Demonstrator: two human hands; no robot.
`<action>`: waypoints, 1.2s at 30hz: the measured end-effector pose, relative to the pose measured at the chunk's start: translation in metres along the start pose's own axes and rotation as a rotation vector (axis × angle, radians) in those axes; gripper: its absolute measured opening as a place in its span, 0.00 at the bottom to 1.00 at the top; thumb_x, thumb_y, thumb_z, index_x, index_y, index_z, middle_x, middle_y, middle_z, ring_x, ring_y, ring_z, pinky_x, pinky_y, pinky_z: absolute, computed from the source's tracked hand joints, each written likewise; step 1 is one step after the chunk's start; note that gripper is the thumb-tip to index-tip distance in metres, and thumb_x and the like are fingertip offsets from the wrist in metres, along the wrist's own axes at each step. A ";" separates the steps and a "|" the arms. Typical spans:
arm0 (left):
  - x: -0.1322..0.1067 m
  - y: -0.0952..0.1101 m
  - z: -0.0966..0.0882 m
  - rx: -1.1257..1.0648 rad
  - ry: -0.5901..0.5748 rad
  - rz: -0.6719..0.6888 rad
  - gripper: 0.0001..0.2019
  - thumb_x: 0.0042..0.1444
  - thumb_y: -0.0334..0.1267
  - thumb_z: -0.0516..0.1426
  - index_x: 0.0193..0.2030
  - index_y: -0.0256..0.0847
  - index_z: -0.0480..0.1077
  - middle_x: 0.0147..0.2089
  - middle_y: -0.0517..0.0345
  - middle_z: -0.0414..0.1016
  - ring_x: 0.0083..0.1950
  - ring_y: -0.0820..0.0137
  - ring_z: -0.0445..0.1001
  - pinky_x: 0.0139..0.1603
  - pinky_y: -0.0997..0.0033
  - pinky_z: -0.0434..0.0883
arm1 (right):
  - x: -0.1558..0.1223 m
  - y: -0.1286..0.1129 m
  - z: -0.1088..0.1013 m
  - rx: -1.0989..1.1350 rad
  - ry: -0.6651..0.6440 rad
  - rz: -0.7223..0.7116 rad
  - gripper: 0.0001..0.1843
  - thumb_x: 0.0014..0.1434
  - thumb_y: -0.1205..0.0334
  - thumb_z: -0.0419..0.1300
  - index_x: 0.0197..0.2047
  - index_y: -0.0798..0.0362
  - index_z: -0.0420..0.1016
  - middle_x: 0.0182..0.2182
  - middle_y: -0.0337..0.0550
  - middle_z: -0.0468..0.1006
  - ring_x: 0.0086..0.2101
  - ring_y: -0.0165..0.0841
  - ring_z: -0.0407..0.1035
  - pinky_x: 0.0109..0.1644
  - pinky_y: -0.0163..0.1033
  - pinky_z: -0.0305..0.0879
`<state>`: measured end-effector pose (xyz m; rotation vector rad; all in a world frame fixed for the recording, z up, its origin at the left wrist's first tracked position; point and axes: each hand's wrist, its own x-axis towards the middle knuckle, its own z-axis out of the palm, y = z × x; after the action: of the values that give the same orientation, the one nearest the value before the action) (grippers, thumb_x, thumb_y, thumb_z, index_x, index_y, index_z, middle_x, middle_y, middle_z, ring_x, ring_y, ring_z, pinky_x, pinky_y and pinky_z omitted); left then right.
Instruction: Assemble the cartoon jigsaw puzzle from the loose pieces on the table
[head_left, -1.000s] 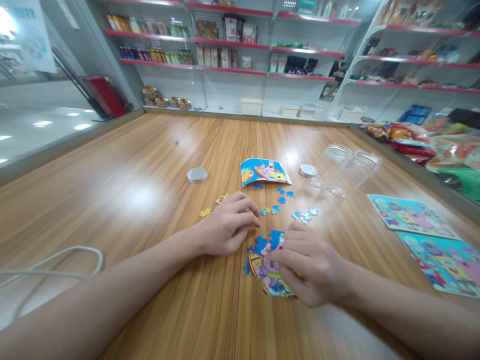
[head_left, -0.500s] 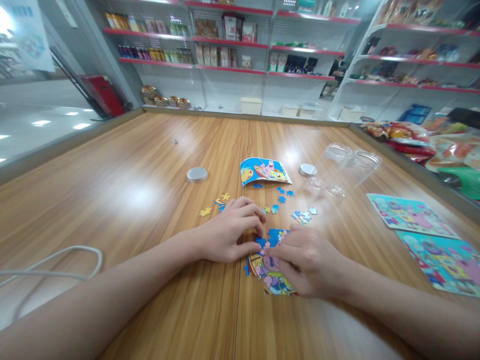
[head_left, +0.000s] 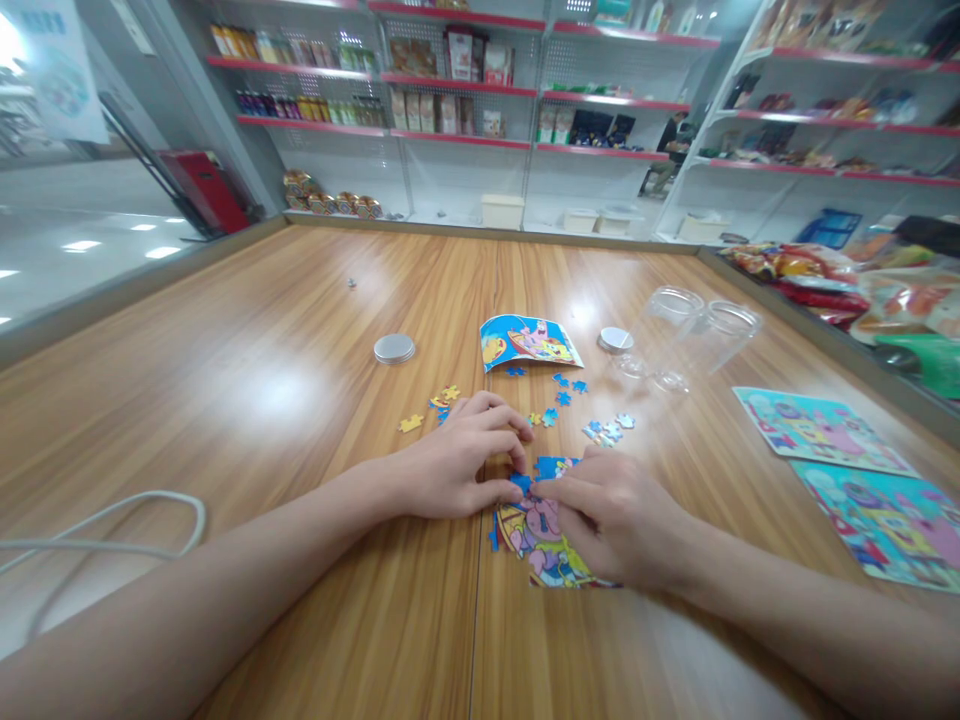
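A partly assembled jigsaw puzzle with a colourful cartoon picture lies flat on the table in front of me. At its upper left edge, my left hand has its thumb and fingertips closed around a blue puzzle piece. My right hand is curled over the right part of the puzzle and hides it. Its index fingertip touches the joined pieces close to the blue piece; whatever lies under its other fingers is hidden. Loose yellow pieces and blue pieces are scattered beyond my hands.
A curved picture card stands behind the loose pieces. Silver lids and clear jars are farther back. Two picture sheets lie at the right, a white cable at the left. Stocked shelves line the back.
My right hand has shifted slightly, its index fingertip moving up toward the blue piece, and more of the puzzle's lower edge shows. My left hand stays almost in place.
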<state>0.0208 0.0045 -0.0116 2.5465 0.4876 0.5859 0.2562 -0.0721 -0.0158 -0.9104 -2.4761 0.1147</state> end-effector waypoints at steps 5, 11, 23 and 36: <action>0.002 0.000 0.001 0.000 -0.009 -0.069 0.10 0.57 0.44 0.67 0.40 0.42 0.76 0.57 0.50 0.71 0.61 0.56 0.63 0.63 0.51 0.61 | 0.002 -0.002 -0.002 0.007 -0.105 0.115 0.12 0.60 0.69 0.55 0.32 0.53 0.80 0.24 0.42 0.79 0.23 0.31 0.66 0.30 0.40 0.48; 0.003 0.003 0.000 -0.093 0.019 -0.124 0.09 0.57 0.41 0.67 0.37 0.41 0.74 0.48 0.54 0.75 0.56 0.60 0.66 0.60 0.58 0.62 | 0.004 -0.002 -0.004 0.002 -0.189 0.168 0.11 0.60 0.68 0.56 0.30 0.52 0.79 0.23 0.40 0.79 0.22 0.30 0.64 0.30 0.39 0.47; 0.002 0.005 -0.002 -0.115 -0.016 -0.178 0.04 0.60 0.39 0.65 0.38 0.43 0.75 0.38 0.63 0.77 0.46 0.68 0.70 0.55 0.62 0.58 | 0.000 -0.004 -0.003 -0.027 -0.057 -0.097 0.12 0.60 0.71 0.54 0.36 0.55 0.79 0.21 0.38 0.72 0.22 0.31 0.62 0.29 0.41 0.48; 0.001 0.003 -0.001 -0.072 -0.022 -0.099 0.04 0.62 0.37 0.63 0.42 0.46 0.79 0.38 0.60 0.78 0.47 0.66 0.70 0.53 0.62 0.60 | 0.003 -0.012 -0.005 -0.033 -0.132 -0.144 0.11 0.64 0.68 0.53 0.40 0.56 0.77 0.24 0.39 0.75 0.23 0.32 0.64 0.30 0.42 0.51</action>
<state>0.0221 0.0023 -0.0090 2.4424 0.5703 0.5300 0.2499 -0.0802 -0.0074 -0.7571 -2.6637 0.0878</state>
